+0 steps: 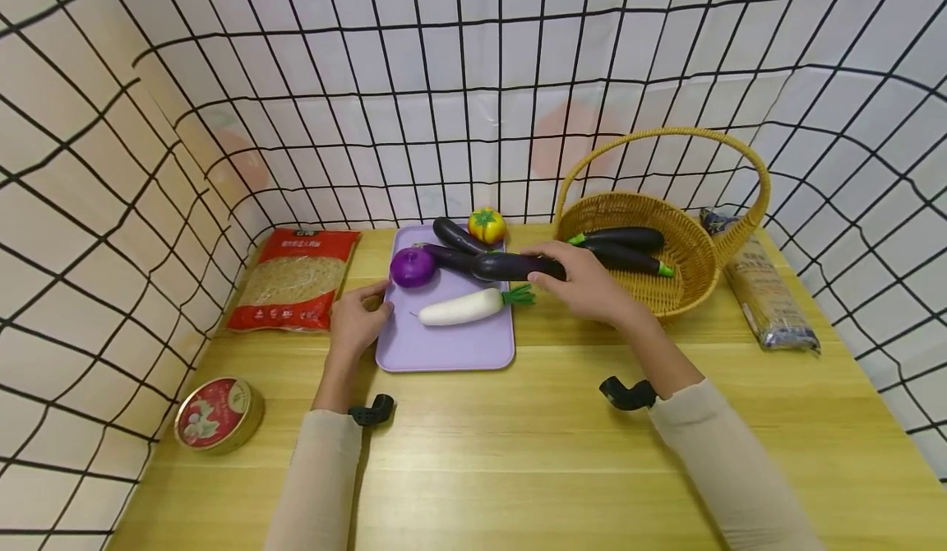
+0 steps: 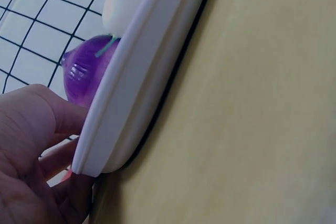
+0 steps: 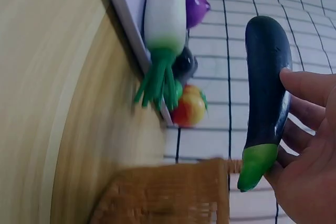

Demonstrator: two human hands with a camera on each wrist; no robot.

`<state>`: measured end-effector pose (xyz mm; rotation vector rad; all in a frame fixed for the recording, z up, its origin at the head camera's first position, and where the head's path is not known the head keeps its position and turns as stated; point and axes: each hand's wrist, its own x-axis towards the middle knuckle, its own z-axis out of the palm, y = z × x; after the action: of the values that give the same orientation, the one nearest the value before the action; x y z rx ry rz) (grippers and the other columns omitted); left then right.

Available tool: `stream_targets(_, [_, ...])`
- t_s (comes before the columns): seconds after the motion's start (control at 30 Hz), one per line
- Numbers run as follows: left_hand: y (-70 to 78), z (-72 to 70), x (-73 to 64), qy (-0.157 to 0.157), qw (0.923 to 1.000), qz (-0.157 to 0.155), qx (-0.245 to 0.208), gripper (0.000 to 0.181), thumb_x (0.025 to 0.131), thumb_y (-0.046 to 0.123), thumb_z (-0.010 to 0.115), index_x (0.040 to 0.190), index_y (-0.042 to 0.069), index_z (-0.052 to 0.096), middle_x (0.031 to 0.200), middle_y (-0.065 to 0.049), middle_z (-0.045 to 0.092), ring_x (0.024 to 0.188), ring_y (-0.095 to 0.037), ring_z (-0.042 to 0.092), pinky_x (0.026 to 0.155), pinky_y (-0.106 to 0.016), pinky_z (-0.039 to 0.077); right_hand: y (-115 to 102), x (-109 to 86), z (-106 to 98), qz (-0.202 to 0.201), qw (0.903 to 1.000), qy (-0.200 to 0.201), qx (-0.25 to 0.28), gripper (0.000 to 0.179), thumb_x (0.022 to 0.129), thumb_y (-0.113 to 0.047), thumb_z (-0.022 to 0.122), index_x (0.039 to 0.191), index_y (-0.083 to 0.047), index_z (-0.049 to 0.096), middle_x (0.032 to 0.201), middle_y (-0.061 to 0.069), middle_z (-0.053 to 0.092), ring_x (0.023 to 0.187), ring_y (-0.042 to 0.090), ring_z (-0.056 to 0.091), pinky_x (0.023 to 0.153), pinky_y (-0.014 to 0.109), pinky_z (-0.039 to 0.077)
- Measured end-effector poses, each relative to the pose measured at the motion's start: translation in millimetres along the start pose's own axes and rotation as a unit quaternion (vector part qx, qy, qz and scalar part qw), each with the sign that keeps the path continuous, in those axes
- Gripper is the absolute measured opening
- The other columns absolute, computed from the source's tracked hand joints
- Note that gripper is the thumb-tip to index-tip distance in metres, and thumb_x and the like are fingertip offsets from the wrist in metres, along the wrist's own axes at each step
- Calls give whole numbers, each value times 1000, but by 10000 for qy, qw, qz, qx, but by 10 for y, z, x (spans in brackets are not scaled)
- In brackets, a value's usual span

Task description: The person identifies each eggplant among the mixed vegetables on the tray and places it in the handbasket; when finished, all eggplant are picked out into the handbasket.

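Observation:
My right hand [image 1: 584, 284] grips a dark eggplant [image 3: 266, 82] with a green cap, held up over the right side of the lilac tray [image 1: 444, 352]. At the tray's left edge, my left hand [image 1: 358, 321] pinches the rim between thumb and fingers; some fingertips are hidden. Beside that hand sits a purple onion [image 1: 413, 268]. A white radish [image 1: 460, 308] lies across the tray, its green leaves over the right edge. Behind are two more eggplants [image 1: 453, 233] and a yellow-red fruit or vegetable [image 1: 486, 226] with a green top.
To the right stands a wicker basket [image 1: 669, 292] with a tall handle and two eggplants [image 1: 629, 239] inside. A long plastic package [image 1: 769, 288] lies beyond it. On the left are a red-and-clear food bag [image 1: 296, 280] and a round tin [image 1: 219, 414]. Black wire mesh surrounds the table.

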<state>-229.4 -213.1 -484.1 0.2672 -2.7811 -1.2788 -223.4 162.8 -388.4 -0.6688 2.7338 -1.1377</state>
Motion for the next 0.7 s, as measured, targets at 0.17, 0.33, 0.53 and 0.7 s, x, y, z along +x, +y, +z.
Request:
stream_targets(0.17, [20,-8,-9,3,10000,-54,0,42,93,24,69,135,25,70,146,-11,62,138,-46,40,115,-61,32,160,-184,-176,82,9996,191,-174,46,104,-32,60,148,-18,55,151,13,55,134,34,53,109,57,42])
stream_targets(0.33, [25,-3,-11,7,10000,-12,-40,42,93,24,70,135,25,70,146,-10,63,143,-46,37,119,-62,28,324,-356,-368,272,9990,304,-170,48,105,-33,58,149,-14,52,154,18,50,135,40,51,106,60,42])
stream_targets(0.53, [37,9,-6,-20,9999,132,66,41,93,24,69,135,25,70,146,-10,62,142,-42,46,117,-61,34,493,-514,-563,587,9974,315,-273,49,107,-36,55,151,-14,50,153,23,49,109,37,56,86,50,41])
stream_targets(0.7, [28,19,4,1,9996,221,149,41,94,23,69,135,24,70,144,-12,64,139,-39,52,114,-59,40,656,-580,-642,841,9953,313,-371,51,107,-36,55,152,-14,48,153,27,46,116,40,53,89,53,41])
